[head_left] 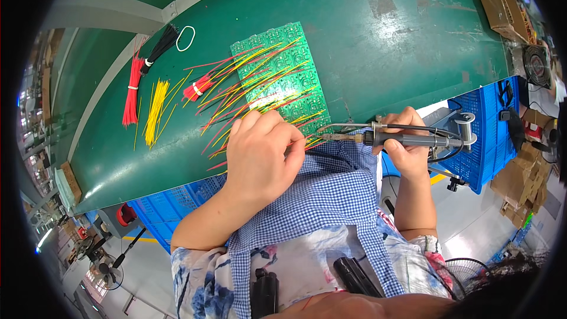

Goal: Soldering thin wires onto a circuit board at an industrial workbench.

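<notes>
right hand (413,156) grips the soldering iron (434,140); cannot tell whether left hand (260,150) pinches a wire. best to steady the tip beside the green board (304,53).

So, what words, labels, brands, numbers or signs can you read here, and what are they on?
None that I can read.
Green circuit board: fine pale marks, too small to tell whether any are lettering.
Soldering iron: no legible text on its dark handle.
Cardboard box at the table's far right: nothing readable.
Anything farther off around the rim of the view: too small or blurred to read.
</notes>
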Demonstrator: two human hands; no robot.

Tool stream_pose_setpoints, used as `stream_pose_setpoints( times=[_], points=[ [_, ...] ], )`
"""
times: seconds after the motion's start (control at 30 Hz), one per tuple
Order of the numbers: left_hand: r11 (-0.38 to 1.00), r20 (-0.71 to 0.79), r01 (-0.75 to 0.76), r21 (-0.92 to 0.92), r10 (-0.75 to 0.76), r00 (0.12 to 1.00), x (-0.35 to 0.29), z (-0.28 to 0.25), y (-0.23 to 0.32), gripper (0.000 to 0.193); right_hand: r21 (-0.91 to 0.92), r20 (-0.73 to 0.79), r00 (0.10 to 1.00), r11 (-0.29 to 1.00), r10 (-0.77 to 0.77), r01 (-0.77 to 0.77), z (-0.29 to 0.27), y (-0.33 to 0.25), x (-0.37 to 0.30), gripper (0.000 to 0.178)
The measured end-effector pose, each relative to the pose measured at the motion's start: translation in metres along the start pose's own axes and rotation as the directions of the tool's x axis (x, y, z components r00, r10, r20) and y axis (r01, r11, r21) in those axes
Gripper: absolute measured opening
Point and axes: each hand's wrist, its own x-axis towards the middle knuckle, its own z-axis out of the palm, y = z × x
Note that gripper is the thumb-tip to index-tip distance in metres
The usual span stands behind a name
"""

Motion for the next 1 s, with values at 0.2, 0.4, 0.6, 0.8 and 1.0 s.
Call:
stream_pose_setpoints(
  times=[0.2,0.4,0.6,0.8,1.0],
  points=[
    [1.0,0.008,0.005,0.023,-0.005,1.0,0.0,0.001,0.002,0.005,-0.022,0.0,1.0,1.0,-0.003,0.003,0.002,-0.001,0.001,0.033],
    [0.999,0.002,0.001,0.042,-0.001,1.0,0.0,0.002,0.002,0.006,-0.066,0.011,0.999,0.997,-0.049,0.049,0.006,-0.005,0.0,0.028],
    [0.999,-0.02,-0.005,0.034,0.006,1.0,-0.001,0.004,0.003,0.006,-0.076,0.011,0.995,0.992,-0.104,0.104,0.004,-0.007,-0.003,0.026],
    [0.999,-0.039,-0.018,0.029,0.019,0.999,-0.003,0.005,0.0,0.007,-0.102,-0.062,0.983,0.981,-0.174,0.167,0.0,-0.012,-0.004,0.027],
    [0.999,-0.04,-0.033,0.03,0.034,0.999,-0.002,0.003,0.003,0.008,-0.083,-0.042,0.99,0.987,-0.138,0.134,0.0,-0.009,-0.007,0.03]
  ],
)
